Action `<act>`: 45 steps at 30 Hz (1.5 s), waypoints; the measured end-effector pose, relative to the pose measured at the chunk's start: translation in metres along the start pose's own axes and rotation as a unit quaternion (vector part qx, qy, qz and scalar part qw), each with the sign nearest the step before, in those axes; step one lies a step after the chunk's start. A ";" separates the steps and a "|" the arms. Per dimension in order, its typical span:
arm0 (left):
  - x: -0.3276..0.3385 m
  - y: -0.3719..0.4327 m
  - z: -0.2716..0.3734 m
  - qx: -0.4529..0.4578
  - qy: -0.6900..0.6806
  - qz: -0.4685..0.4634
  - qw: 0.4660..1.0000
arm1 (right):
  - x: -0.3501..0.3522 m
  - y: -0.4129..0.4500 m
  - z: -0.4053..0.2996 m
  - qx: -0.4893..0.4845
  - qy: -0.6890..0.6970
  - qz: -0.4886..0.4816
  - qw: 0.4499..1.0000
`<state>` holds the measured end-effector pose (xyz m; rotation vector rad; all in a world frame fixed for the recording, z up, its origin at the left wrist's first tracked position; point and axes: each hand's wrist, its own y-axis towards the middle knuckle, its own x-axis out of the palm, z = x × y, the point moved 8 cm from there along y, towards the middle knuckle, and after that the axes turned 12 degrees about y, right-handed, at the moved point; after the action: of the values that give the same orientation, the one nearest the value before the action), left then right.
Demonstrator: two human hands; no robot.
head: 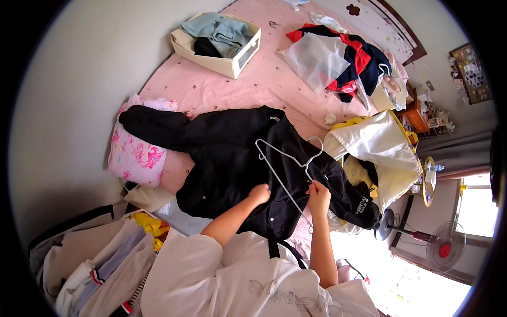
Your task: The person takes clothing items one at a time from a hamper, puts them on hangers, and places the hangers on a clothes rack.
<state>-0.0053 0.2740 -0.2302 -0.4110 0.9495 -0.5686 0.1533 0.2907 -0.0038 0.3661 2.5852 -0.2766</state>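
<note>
A black long-sleeved jacket (229,154) lies spread on a bed with a pink checked sheet (206,93). Its left-side sleeve rests over a folded pink floral quilt (138,158); the other sleeve, which bears pale lettering, stretches to the lower right. My right hand (319,196) grips a white wire clothes hanger (283,183) near its side, holding it above the jacket front, with its hook toward the upper right. On the jacket, my left hand (260,194) has its fingers curled at the front edge; whether it pinches the cloth is unclear.
A cream fabric storage box (214,65) with folded clothes stands at the bed's far left. Red and navy garments (362,59) and a translucent bag (313,59) lie at the far right. A white-and-yellow bag (380,146), a standing fan (445,247) and hanging clothes (107,261) are nearby.
</note>
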 end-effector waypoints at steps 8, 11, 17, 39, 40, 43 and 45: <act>-0.053 0.009 -0.010 0.009 -0.026 0.207 0.978 | -0.007 0.030 0.011 0.035 -0.126 0.063 0.989; -0.090 0.026 -0.019 -0.016 0.115 0.301 0.947 | -0.008 0.040 0.025 0.040 -0.103 0.064 0.992; -0.113 0.065 -0.035 -0.080 0.208 0.254 0.941 | 0.003 0.060 0.029 0.077 -0.079 -0.002 0.994; -0.157 -0.002 -0.049 0.007 -0.329 0.277 0.903 | 0.235 0.183 0.036 -0.001 0.060 -0.338 0.939; -0.153 0.006 -0.037 -0.023 -0.253 0.203 0.946 | 0.240 0.191 0.043 0.001 0.056 -0.330 0.942; -0.179 0.001 -0.028 -0.011 -0.024 0.329 0.944 | 0.258 0.194 0.043 0.028 0.043 -0.261 0.964; -0.198 0.002 -0.002 0.099 0.091 0.367 0.920 | 0.270 0.184 0.046 0.137 0.114 -0.310 0.934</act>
<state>-0.0970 0.3979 -0.1051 0.1959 1.1246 -0.0073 0.0064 0.5075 -0.2040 -0.3661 2.8302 -0.8654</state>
